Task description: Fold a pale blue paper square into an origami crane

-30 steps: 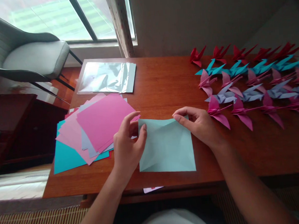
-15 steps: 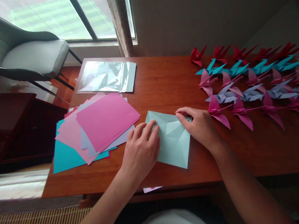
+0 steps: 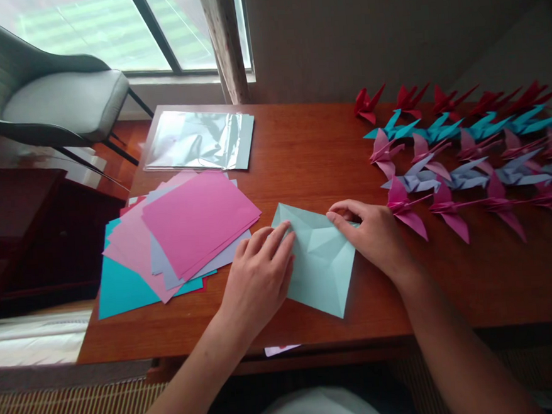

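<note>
A pale green square of origami paper (image 3: 325,263) lies on the wooden table, marked with crossing creases. My left hand (image 3: 261,271) covers its left edge, fingers bent and close together over the paper; the thumb is mostly hidden. At the upper right corner, my right hand (image 3: 365,229) pinches the edge between thumb and forefinger, its other fingers curled under. Just beyond that hand stands the front row of folded magenta paper cranes (image 3: 403,207).
Fanned coloured sheets (image 3: 201,225) lie left of the paper. Behind them is a clear plastic packet of pale sheets (image 3: 196,140). Rows of red (image 3: 368,104), turquoise (image 3: 393,126), pink and lavender cranes fill the right rear. A grey chair (image 3: 68,105) stands by the window.
The green paper has turned slightly, its near corner shifting a little left and toward me. Both hands keep nearly the same hold on it. The view has shifted slightly.
</note>
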A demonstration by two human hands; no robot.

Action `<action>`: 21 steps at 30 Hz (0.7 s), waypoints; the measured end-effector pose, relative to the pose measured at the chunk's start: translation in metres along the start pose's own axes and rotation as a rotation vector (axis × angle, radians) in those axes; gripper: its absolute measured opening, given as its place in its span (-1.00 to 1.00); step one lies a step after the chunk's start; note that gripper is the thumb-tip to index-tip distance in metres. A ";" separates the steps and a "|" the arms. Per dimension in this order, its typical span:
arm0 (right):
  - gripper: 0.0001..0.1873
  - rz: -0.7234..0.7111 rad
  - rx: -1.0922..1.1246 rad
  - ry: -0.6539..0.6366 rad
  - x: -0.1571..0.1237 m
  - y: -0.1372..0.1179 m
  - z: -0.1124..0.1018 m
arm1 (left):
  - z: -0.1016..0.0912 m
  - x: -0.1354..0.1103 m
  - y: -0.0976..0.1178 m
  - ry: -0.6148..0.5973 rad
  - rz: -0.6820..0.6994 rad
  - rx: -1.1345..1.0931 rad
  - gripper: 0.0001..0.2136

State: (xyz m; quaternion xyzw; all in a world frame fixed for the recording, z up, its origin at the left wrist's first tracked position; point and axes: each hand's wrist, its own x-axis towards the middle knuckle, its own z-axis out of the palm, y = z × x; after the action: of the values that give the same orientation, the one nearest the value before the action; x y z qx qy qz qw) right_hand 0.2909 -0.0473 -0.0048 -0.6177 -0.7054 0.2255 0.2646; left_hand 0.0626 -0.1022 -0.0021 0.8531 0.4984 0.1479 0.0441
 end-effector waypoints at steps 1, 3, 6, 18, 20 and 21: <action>-0.91 -0.008 -0.009 0.007 -0.001 0.001 0.000 | -0.002 -0.002 -0.002 0.025 -0.016 -0.020 -0.69; -0.91 -0.038 -0.010 0.020 -0.003 0.003 0.000 | -0.006 -0.008 -0.007 0.099 -0.088 -0.060 -0.68; -0.89 -0.070 0.014 0.032 -0.006 0.005 0.000 | -0.015 -0.020 -0.015 0.202 -0.216 -0.129 -0.68; -0.84 -0.016 0.133 0.038 -0.005 0.004 -0.003 | -0.026 -0.034 -0.017 0.008 -0.406 -0.363 -0.68; -0.84 -0.008 0.140 0.039 -0.005 0.005 -0.003 | -0.026 -0.034 -0.017 0.009 -0.439 -0.440 -0.67; -0.84 -0.003 0.144 0.041 -0.005 0.005 -0.003 | -0.027 -0.034 -0.017 0.010 -0.457 -0.500 -0.66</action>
State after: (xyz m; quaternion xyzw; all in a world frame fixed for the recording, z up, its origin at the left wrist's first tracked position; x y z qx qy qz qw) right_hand 0.2973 -0.0516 -0.0065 -0.6004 -0.6826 0.2627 0.3233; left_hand 0.0250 -0.1248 0.0123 0.6813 0.6254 0.2559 0.2814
